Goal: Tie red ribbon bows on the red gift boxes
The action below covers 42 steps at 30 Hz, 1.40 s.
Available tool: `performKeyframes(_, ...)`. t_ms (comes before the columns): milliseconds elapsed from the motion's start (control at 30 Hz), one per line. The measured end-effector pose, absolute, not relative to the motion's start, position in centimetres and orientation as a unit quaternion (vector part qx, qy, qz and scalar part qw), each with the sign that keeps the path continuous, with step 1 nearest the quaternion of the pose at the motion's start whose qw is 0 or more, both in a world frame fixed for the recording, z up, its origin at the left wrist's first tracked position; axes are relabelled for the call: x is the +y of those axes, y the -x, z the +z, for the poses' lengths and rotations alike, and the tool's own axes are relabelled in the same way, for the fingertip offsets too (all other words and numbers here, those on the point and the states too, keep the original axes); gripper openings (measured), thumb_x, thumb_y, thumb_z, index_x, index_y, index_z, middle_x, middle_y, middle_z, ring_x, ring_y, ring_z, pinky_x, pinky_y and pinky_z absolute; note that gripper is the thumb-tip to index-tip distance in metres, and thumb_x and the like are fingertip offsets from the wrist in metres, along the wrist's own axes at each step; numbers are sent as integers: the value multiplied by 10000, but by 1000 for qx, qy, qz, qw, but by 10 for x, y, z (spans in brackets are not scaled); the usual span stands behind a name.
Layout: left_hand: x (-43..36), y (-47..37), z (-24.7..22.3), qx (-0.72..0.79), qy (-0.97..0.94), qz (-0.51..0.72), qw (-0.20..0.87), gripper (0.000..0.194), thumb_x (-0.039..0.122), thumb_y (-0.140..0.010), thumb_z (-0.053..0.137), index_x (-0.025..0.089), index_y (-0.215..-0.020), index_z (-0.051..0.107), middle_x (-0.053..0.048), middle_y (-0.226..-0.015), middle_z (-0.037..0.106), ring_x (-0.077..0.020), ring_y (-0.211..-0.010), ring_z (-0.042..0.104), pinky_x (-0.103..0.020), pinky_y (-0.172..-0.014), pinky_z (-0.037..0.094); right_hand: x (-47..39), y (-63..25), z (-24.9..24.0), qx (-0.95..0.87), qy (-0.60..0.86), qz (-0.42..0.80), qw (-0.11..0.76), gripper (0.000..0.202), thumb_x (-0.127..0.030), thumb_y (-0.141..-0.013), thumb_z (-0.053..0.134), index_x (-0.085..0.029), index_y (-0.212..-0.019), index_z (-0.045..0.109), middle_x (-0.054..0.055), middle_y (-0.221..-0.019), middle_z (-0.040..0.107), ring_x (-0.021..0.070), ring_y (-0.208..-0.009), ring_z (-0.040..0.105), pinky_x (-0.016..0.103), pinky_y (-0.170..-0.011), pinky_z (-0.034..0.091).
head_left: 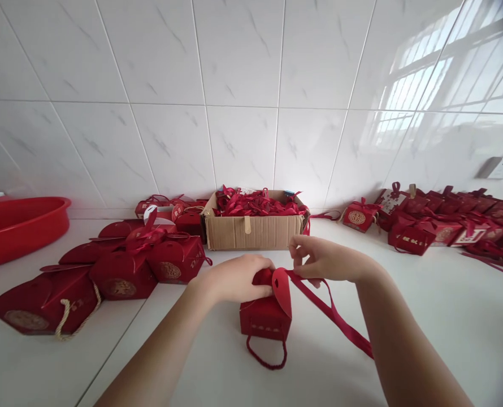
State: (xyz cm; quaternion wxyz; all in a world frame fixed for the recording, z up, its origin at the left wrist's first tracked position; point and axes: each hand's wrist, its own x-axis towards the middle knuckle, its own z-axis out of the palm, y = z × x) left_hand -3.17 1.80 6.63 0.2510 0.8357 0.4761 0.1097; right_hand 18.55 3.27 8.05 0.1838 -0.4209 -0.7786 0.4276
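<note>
A small red gift box (pixel 263 321) stands on the white table in front of me, its red cord handle hanging down on the near side. My left hand (pixel 248 277) is closed on the box's top flaps from the left. One rounded flap (pixel 281 287) with a small hole rises at the right of the top. My right hand (pixel 319 260) pinches a red ribbon (pixel 340 323) beside that flap. The ribbon's long tail trails down to the right, passing behind my right forearm. The fingertips of the left hand are partly hidden by the flaps.
A cardboard box (pixel 266 233) full of red ribbons stands against the tiled wall. Several red gift boxes (pixel 122 278) sit at left, near a red basin (pixel 26 229). More ribbon-tied boxes (pixel 412 233) are grouped at right.
</note>
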Motion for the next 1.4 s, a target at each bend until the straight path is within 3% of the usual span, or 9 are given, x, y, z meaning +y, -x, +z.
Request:
performKeyframes(200, 15, 31, 71, 489, -833, 34, 258, 320, 445, -786, 521, 258, -1022, 629, -36, -1065, 647, -215, -854, 629, -261, -626, 451, 39, -183, 71, -799, 407, 433, 93, 177, -171, -733, 536, -221, -820, 390, -32, -761, 603, 82, -509, 530, 192, -442, 377)
performKeyframes(533, 15, 32, 72, 484, -839, 37, 246, 356, 464, -765, 544, 288, -1068, 602, -17, -1336, 470, -230, -978, 608, -279, -680, 488, 38, -171, 69, -798, 431, 416, 69, 178, -157, -699, 495, -225, -826, 390, -51, -706, 580, 103, -515, 580, 200, -444, 357)
performKeyframes(700, 19, 33, 67, 476, -836, 60, 267, 304, 400, -790, 536, 280, -1060, 604, -6, -1433, 373, -243, -1146, 526, -296, -817, 479, 39, -163, 66, -793, 448, 405, 80, 184, -159, -682, 501, -225, -816, 393, -40, -741, 617, 101, -527, 573, 210, -467, 380)
performKeyframes(933, 25, 32, 62, 457, -838, 110, 277, 182, 337, -814, 492, 240, -921, 602, -28, -1214, 513, -203, -1017, 546, -301, -805, 454, 39, -167, 64, -822, 463, 313, 110, 111, -236, -729, 545, -221, -776, 445, -4, -800, 632, 150, -663, 573, 239, -501, 393)
performKeyframes(1033, 21, 34, 69, 471, -834, 142, 248, 121, 307, -820, 473, 233, -858, 562, -12, -1059, 522, -176, -878, 542, -304, -754, 436, 38, -173, 68, -821, 471, 280, 157, 106, -298, -774, 572, -223, -840, 535, 33, -963, 628, 192, -861, 597, 284, -633, 464)
performKeyframes(1133, 12, 36, 83, 467, -823, 217, 239, 87, 280, -843, 451, 230, -811, 515, 13, -937, 492, -158, -866, 511, -289, -766, 411, 37, -171, 71, -816, 419, 339, 211, 216, -356, -833, 559, -238, -1012, 582, 49, -1127, 605, 214, -1075, 545, 335, -830, 466)
performKeyframes(1200, 5, 36, 92, 446, -816, 271, 248, 84, 256, -857, 445, 225, -795, 492, 25, -891, 486, -142, -852, 502, -273, -776, 400, 36, -165, 72, -813, 353, 401, 231, 215, -364, -858, 540, -219, -1005, 599, 48, -1082, 623, 201, -1041, 562, 339, -864, 456)
performKeyframes(1333, -6, 36, 102, 416, -805, 324, 271, 91, 215, -872, 444, 224, -792, 486, 41, -811, 497, -122, -793, 488, -246, -735, 388, 32, -157, 74, -778, 271, 476, 307, 185, -352, -870, 549, -172, -835, 579, 12, -801, 610, 134, -748, 580, 279, -700, 475)
performKeyframes(1400, -7, 36, 102, 421, -802, 321, 276, 100, 226, -874, 456, 222, -781, 492, 41, -785, 492, -122, -766, 482, -249, -709, 386, 28, -159, 79, -763, 262, 469, 359, 202, -360, -872, 558, -169, -810, 564, 2, -739, 589, 122, -700, 564, 264, -663, 466)
